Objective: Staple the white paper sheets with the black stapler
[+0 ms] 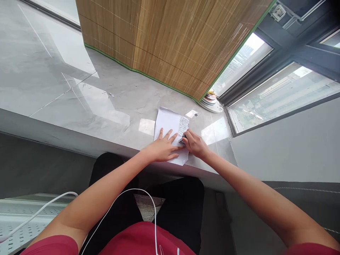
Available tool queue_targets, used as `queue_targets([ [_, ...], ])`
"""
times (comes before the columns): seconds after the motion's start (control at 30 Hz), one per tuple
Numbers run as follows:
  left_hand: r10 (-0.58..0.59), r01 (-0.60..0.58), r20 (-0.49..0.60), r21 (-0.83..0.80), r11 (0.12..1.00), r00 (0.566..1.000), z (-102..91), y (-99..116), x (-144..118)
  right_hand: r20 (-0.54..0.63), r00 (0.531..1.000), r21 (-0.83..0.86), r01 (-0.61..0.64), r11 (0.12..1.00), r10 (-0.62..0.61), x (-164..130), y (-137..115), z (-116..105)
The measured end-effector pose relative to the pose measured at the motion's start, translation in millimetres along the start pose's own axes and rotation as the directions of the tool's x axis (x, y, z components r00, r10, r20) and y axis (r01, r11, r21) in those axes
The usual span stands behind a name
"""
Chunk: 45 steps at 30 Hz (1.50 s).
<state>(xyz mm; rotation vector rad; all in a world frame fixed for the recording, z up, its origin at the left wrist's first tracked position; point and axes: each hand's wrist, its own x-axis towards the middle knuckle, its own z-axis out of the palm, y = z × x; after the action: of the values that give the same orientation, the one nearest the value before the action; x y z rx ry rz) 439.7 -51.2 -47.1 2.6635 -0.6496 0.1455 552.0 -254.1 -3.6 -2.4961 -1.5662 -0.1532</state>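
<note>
A white sheet of paper lies on the grey tiled ledge in front of me. My left hand rests flat on it with the fingers spread. On the paper's right part is a silvery, patterned rectangle. My right hand is closed at the lower end of that rectangle, around a small dark object mostly hidden by the fingers; its kind does not show. The left fingertips lie close to the right hand.
A bamboo blind with green edging hangs over the ledge. A stack of round discs or plates stands in the corner by the window. Small silvery scraps lie to the left. A white cable crosses my lap.
</note>
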Motion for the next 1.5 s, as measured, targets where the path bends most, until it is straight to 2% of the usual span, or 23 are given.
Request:
queue_targets([
  [0.1,0.003,-0.003,0.007,-0.001,1.000,1.000,-1.0,-0.1,0.1,0.023,0.999,0.013,-0.042,0.999,0.041,-5.6,2.2,-3.0],
  [0.23,-0.002,0.002,0.010,-0.004,1.000,1.000,-1.2,0.0,0.3,0.085,0.996,0.015,-0.024,1.000,0.022,-7.3,4.6,-8.1],
  [0.4,0.004,-0.004,0.006,-0.002,1.000,1.000,1.2,-0.7,0.8,0.094,0.995,0.026,-0.041,0.999,0.038,-0.1,3.3,-8.5],
  [0.8,0.017,-0.017,-0.018,-0.015,1.000,1.000,6.0,-2.6,1.8,0.164,0.986,0.128,-0.004,0.992,-0.017,9.1,2.6,-13.1],
  [0.93,0.014,-0.014,-0.021,-0.015,1.000,1.000,5.9,-2.1,1.3,0.200,0.979,0.071,0.029,0.997,-0.042,11.1,1.6,-11.3],
  [1.1,0.013,-0.013,-0.020,-0.022,1.000,1.000,2.8,-0.2,0.3,0.284,0.958,-0.106,0.059,0.993,-0.026,13.8,-5.5,-9.4],
  [1.27,0.003,-0.003,0.005,-0.014,1.000,1.000,0.7,1.2,1.0,0.279,0.960,-0.289,0.119,0.950,-0.036,12.4,-12.3,-4.8],
  [1.4,-0.003,0.004,0.018,-0.003,1.000,1.000,0.6,1.3,0.9,0.300,0.951,-0.320,0.174,0.931,-0.075,13.9,-13.3,-1.9],
  [1.5,0.001,-0.001,0.012,-0.005,1.000,1.000,1.2,0.6,0.2,0.297,0.951,-0.264,0.168,0.950,-0.085,15.1,-10.8,-2.7],
])
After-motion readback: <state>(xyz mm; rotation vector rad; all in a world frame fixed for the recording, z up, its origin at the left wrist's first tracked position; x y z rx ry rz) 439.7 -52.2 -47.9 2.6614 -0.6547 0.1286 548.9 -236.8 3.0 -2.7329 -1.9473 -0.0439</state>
